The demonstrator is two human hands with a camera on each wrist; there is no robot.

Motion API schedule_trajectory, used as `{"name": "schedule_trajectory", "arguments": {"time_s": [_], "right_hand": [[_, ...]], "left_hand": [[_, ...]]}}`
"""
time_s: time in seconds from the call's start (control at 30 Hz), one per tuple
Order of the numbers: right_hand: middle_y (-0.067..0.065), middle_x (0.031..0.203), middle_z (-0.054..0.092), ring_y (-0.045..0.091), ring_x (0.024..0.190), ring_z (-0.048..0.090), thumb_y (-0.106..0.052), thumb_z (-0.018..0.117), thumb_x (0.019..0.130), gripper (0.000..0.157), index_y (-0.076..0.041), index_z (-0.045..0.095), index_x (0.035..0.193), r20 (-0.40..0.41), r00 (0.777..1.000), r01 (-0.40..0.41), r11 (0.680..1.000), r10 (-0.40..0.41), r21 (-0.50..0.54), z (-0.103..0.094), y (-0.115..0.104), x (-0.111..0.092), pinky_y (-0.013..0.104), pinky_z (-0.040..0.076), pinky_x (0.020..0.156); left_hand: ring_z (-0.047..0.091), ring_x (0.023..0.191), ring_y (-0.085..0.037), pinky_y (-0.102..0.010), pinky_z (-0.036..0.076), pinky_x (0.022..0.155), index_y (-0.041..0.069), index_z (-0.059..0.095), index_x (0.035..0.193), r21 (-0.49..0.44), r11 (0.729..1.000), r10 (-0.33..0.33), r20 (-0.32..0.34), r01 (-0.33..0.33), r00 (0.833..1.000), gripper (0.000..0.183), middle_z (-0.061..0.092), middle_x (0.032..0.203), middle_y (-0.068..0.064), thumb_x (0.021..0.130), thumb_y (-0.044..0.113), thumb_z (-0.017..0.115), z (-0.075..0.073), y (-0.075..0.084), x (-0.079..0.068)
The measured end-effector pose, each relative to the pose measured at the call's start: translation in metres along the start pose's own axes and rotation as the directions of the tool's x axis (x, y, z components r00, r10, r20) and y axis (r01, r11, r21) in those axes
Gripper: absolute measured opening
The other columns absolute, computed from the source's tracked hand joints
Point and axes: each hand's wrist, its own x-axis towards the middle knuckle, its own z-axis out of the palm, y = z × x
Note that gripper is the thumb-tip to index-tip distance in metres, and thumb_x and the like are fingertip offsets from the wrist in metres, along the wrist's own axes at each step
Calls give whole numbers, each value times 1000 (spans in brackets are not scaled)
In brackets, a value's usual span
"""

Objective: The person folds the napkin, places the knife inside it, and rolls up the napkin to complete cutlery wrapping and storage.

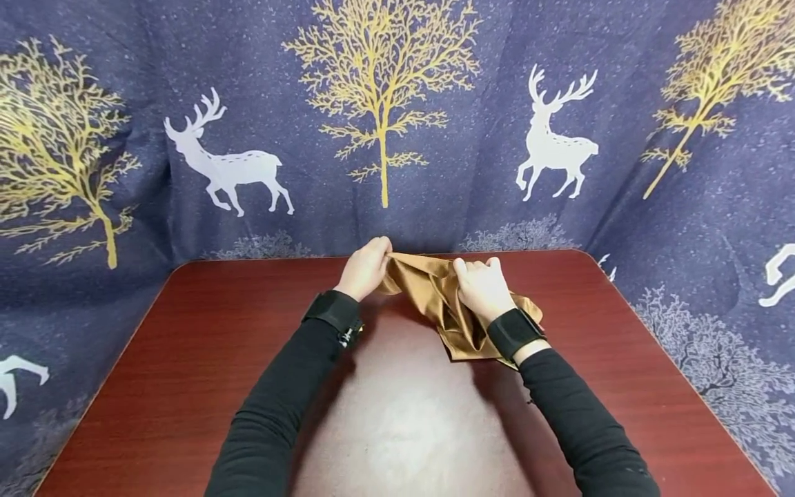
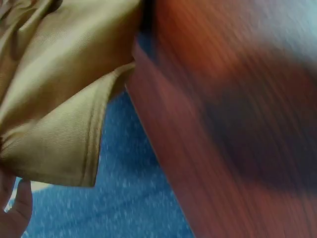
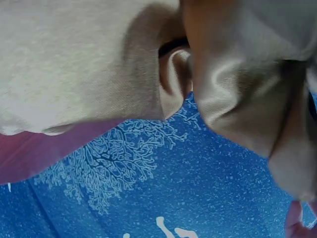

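The fingers [image 2: 22,202] of the left hand [image 1: 364,268] pinch the hemmed edge of a gold-brown satin cloth [image 1: 422,281], near one end of its upper border. The right hand [image 1: 486,286] grips the same border farther along, its fingers curled over bunched fabric, with the thumb side uppermost; exactly how each finger lies is hidden by the folds. Held at two separate points, the border runs fairly straight between the hands, which probably gives control over a slippery, limp material. In the left wrist view a stitched corner juts past the fingertips, so the hold seems to be set just in from the corner rather than on it.

Below the border the cloth drops in loose, shiny folds and gathers under the right hand and wrist, likely because most of its bulk lies to that side. Its lowest corner reaches down over the worktop [image 1: 205,359]; whether it touches is unclear.

Both arms, in black sleeves [image 1: 263,421] with black wrist straps [image 1: 335,310], reach well forward, so the cloth is near the far edge, close to a navy backdrop [image 1: 428,200] printed with deer and trees.
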Motion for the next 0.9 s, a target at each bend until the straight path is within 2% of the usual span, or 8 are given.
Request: {"name": "schedule_trajectory", "arguments": {"time_s": [0.1, 0.2, 0.33, 0.47, 0.6, 0.7, 0.8, 0.9], "right_hand": [[9, 55, 50, 29, 50, 49, -8, 46, 73, 6, -3, 44, 76, -33, 999, 19, 1000, -19, -1, 1, -1, -1, 43, 30, 58], [10, 57, 54, 29, 53, 51, -14, 52, 76, 12, -3, 47, 79, -11, 1000, 18, 1000, -18, 16, 2, -1, -3, 43, 30, 58], [11, 67, 60, 30, 64, 55, -27, 63, 75, 26, -5, 50, 82, 120, 993, 4, 999, -9, 42, 6, 3, -10, 45, 30, 61], [9, 68, 57, 28, 71, 53, -34, 57, 81, 26, -8, 54, 79, 280, 960, -11, 997, -10, 74, 6, 8, -19, 46, 30, 63], [8, 69, 54, 26, 72, 53, -36, 54, 81, 28, -9, 53, 75, 356, 934, -19, 996, -15, 92, 4, 12, -26, 46, 31, 64], [9, 69, 53, 26, 71, 53, -32, 60, 75, 25, -8, 51, 74, 346, 938, -2, 995, -32, 95, 4, 14, -30, 46, 31, 63], [6, 66, 53, 25, 65, 53, -20, 64, 72, 20, -7, 49, 75, 323, 944, 27, 994, -60, 108, 5, 15, -35, 44, 32, 59], [5, 63, 53, 23, 61, 53, -8, 63, 70, 16, -7, 48, 77, 333, 940, 35, 992, -74, 123, 6, 17, -37, 42, 32, 58]], "left_hand": [[56, 73, -26, -39, 44, 61, 5, 48, 86, 4, 999, -37, -3, 37, 999, 9, 55, 80, -9, 82, 0, 54, -11, -7, -4], [57, 70, -28, -40, 43, 59, 6, 46, 87, 13, 997, -70, -6, 70, 998, 9, 57, 80, -10, 83, 1, 54, -20, -17, -9], [57, 68, -32, -43, 42, 57, 6, 45, 89, 14, 992, -122, -23, 122, 992, 10, 59, 81, -13, 84, 3, 53, -31, -31, -18], [57, 69, -35, -45, 42, 57, 6, 45, 89, 19, 983, -182, -16, 182, 983, 9, 59, 83, -15, 85, 5, 53, -43, -45, -27], [57, 71, -37, -47, 41, 57, 6, 45, 91, 28, 970, -240, -10, 240, 971, 10, 60, 84, -18, 85, 5, 53, -55, -62, -40], [57, 70, -38, -48, 41, 56, 5, 45, 92, 35, 961, -275, -11, 275, 961, 11, 60, 82, -20, 85, 5, 53, -63, -75, -52], [57, 65, -36, -46, 40, 53, 4, 46, 92, 44, 954, -296, 2, 295, 955, 11, 60, 78, -20, 85, 5, 54, -68, -86, -67], [55, 59, -32, -43, 39, 50, 4, 47, 91, 48, 949, -312, 30, 310, 950, 10, 59, 76, -19, 85, 6, 55, -73, -96, -80]]}}
